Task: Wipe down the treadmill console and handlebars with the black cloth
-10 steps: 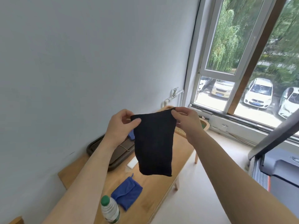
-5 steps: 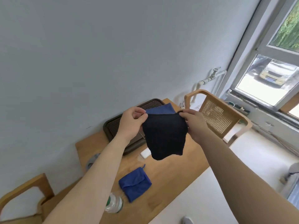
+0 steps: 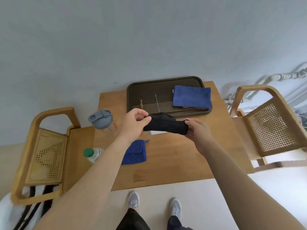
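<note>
While pinched by both hands, black cloth bunched, corners hidden.

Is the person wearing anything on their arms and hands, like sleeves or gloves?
No. Both arms are bare all the way up the picture, with no sleeves showing. The left hand and right hand have no gloves, rings, watch or bracelet that can be seen. One nail on the right hand looks dark.

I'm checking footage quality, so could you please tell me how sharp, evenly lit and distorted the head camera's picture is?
Head view: soft daylight, no glare, faint shadows on the table; wide-angle bending bows both chairs outward at the edges; the black cloth held between left hand and right hand is slightly soft, its weave barely readable.
</note>
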